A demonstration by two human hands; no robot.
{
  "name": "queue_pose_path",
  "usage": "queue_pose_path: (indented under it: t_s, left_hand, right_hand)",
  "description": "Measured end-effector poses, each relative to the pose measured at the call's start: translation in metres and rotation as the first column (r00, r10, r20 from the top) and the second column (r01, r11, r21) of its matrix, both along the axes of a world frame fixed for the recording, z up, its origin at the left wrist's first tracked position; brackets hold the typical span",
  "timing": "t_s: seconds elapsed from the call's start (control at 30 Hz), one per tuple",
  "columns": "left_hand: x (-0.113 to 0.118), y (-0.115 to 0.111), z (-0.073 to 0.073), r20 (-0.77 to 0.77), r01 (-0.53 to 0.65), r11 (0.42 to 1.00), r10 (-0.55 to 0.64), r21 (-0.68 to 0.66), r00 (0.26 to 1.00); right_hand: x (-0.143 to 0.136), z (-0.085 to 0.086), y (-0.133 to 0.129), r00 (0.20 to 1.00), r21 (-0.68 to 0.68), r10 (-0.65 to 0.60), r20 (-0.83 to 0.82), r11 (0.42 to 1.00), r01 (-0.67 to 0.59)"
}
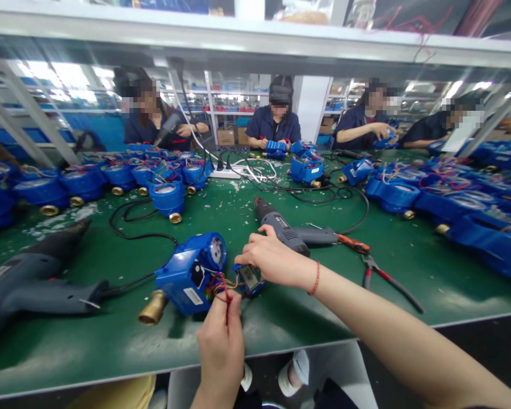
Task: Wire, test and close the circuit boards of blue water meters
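A blue water meter [187,278] with a brass fitting [152,308] lies on the green bench in front of me. Red and yellow wires [220,282] run from its open side to a small display module [249,278]. My left hand [222,335] pinches red wires between thumb and fingers, just below the meter's opening. Over the module is my right hand [266,255], its fingers curled round the module's edge and holding it beside the meter. Part of the module is hidden under that hand.
One heat gun [34,272] lies at left, another heat gun [285,227] beyond my right hand. Red-handled pliers [383,275] rest at right. Rows of blue meters [80,180] line both sides. A white power strip [227,172] and cables sit mid-bench. Several co-workers are opposite; a shelf hangs overhead.
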State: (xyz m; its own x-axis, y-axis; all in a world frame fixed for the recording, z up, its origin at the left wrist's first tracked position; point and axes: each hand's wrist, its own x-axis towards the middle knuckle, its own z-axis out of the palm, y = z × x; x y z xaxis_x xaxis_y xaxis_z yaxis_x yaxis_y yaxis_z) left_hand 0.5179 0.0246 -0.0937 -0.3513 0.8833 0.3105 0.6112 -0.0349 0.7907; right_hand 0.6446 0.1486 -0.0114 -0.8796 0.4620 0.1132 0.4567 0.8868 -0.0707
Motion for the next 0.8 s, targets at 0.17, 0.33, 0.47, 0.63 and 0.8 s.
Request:
queue_pose_path:
  t_s: [0.17, 0.33, 0.47, 0.63, 0.8]
  left_hand:
    - [0.001, -0.008, -0.003, 0.116, -0.055, 0.998, 0.056, -0.017, 0.992]
    - [-0.009, -0.008, -0.012, 0.06, -0.019, 0.996, 0.024, -0.086, 0.998]
    - [-0.015, -0.023, -0.014, -0.027, -0.112, 0.993, 0.114, 0.048, 0.993]
    - [-0.038, -0.022, 0.004, -0.316, -0.297, 0.869, 0.433, 0.397, 0.844]
    - [-0.081, 0.002, 0.019, -0.251, -0.265, 0.964, 0.258, 0.006, 0.933]
  right_hand:
    - [0.007, -0.003, 0.003, 0.999, 0.028, 0.05, -0.016, 0.998, -0.05]
    - [0.012, -0.013, -0.004, 0.995, 0.041, 0.038, -0.09, 0.999, -0.034]
    - [0.017, -0.017, -0.011, 0.986, 0.017, 0.04, -0.16, 0.999, -0.038]
    - [0.012, -0.006, -0.016, 0.961, -0.06, 0.001, -0.278, 0.998, -0.019]
    - [-0.016, 0.005, -0.021, 0.938, -0.117, -0.122, -0.324, 0.989, 0.088]
